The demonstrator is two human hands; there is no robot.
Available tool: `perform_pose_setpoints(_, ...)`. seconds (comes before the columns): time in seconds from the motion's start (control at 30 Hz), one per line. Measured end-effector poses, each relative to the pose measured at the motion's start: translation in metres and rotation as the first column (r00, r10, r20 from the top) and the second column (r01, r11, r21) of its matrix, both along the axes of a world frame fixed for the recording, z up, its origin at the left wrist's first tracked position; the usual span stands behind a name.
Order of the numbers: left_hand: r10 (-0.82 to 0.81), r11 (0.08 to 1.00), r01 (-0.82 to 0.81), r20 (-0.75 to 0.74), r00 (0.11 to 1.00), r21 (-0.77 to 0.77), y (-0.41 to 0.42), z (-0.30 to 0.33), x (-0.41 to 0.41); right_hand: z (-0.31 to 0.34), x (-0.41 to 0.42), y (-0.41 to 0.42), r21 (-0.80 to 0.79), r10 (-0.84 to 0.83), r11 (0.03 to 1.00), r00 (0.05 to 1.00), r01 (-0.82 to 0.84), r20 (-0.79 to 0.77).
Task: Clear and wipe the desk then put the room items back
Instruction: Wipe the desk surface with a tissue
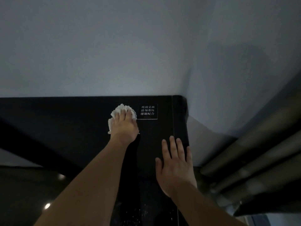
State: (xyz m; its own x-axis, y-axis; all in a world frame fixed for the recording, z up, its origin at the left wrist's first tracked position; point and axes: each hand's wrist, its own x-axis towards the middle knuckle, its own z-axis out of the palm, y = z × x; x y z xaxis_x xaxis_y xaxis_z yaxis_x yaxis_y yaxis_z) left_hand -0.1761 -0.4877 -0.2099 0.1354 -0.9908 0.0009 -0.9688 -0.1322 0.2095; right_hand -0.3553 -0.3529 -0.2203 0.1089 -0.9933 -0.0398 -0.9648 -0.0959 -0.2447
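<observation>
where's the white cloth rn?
In the head view, the white cloth lies on the black desk near its far edge by the wall, under the left hand, just left of the small sign.

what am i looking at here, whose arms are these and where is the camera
No machine here: these are a person's two bare arms, filmed by one camera worn on their head, looking forward and down. The dark surface is a black desk against a pale wall. The left hand presses a crumpled white tissue on the desk, wiping it. The right hand lies flat and holds nothing. Beside the tissue is a small sign with white writing. Curtains hang at the right.
</observation>
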Motion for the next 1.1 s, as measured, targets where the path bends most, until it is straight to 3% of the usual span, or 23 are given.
perform_pose_setpoints(0.2, 0.106, 0.993, -0.103, -0.046, 0.993, 0.062, 0.091, 0.003, 0.008, 0.010, -0.002, 0.001, 0.072, 0.001, 0.997, 1.000, 0.000, -0.018)
perform_pose_setpoints(0.33, 0.176, 0.978, -0.166, -0.066, 0.982, 0.129, 0.189, -0.006, 0.008, 0.010, -0.002, 0.003, 0.072, 0.008, 0.997, 0.999, -0.005, -0.048)
perform_pose_setpoints(0.53, 0.353, 0.934, -0.343, -0.107, 0.929, 0.104, 0.358, 0.000, -0.018, 0.010, -0.008, 0.012, 0.045, 0.030, 0.998, 0.999, -0.032, 0.032)
perform_pose_setpoints(0.63, 0.433, 0.896, -0.420, -0.080, 0.898, 0.142, 0.399, 0.013, -0.037, 0.009, -0.011, 0.018, 0.072, -0.015, 0.997, 1.000, 0.014, 0.009)
perform_pose_setpoints(0.77, 0.535, 0.823, -0.510, -0.039, 0.844, 0.250, 0.377, 0.044, -0.044, 0.010, -0.009, 0.018, 0.109, -0.117, 0.987, 0.993, 0.114, 0.017)
perform_pose_setpoints(0.93, 0.378, 0.925, -0.375, -0.207, 0.902, 0.055, 0.301, 0.064, -0.035, 0.010, -0.007, 0.004, 0.135, -0.131, 0.983, 0.991, 0.127, 0.019)
perform_pose_setpoints(1.1, 0.376, 0.926, -0.356, -0.381, 0.845, 0.123, 0.182, 0.064, 0.003, 0.009, -0.008, -0.001, 0.111, -0.141, 0.985, 0.988, 0.134, 0.056)
